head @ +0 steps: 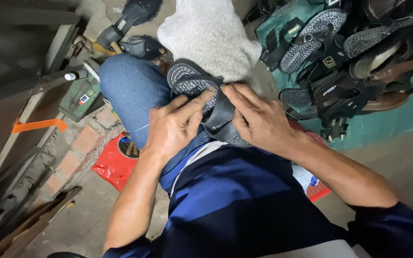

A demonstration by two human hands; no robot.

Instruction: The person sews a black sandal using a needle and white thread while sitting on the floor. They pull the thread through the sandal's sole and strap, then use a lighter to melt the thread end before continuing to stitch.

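Two hands are closed on one black sandal held on the lap over a blue-jeaned knee: the left hand and right hand both pinch its wide strap. The strap work is judged unfinished, while a pile of dark sandals is heaped on a green bag nearby.

One cam only, head-mounted, so I've no 2nd view to cross-check. It looks steeply down over my chest and lap, facing fwd toward 12 o'clock. Close range: my left hand and right hand sit near frame centre on a black sandal over my knee. Forearms enter from 5 and 7 o'clock. Far edge takes in a shoe pile at 2 o'clock, brick floor at 9.
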